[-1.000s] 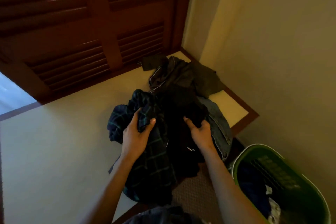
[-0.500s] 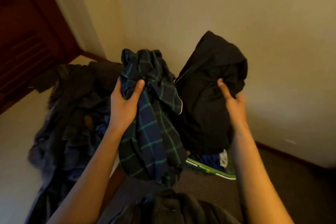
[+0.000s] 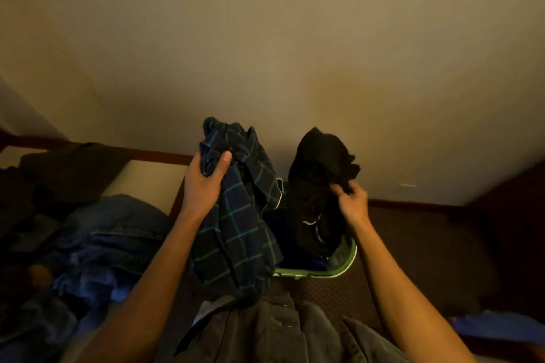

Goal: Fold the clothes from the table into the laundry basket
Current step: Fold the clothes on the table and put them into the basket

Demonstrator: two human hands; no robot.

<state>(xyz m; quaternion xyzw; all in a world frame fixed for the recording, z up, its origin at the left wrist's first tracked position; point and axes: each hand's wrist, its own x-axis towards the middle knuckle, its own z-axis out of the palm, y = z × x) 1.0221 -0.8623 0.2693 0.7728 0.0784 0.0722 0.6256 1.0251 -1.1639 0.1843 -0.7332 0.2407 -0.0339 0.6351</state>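
Both hands are up in front of me, each gripping cloth: my left hand (image 3: 203,183) is closed around a bunched handful of the plaid garment (image 3: 236,215), dark blue with green lines, thumb pressed over the top of the wad, and the rest of it hangs down past my forearm. My right hand (image 3: 352,200) pinches the black garment (image 3: 320,186) at its right edge with the fingers curled in, and that piece droops toward the laundry basket (image 3: 343,267), whose green rim shows just below it on the carpeted floor (image 3: 413,244); I can't tell whether the black fabric touches what lies inside. The plaid piece hangs partly in front of the basket's left side. Off to my left the surface (image 3: 147,183) shows a pale bare patch, and on it sits the pile of clothes (image 3: 97,244), blue denim nearest me and darker pieces behind. A plain beige wall (image 3: 265,38) fills the upper view, with a dark baseboard running along its foot
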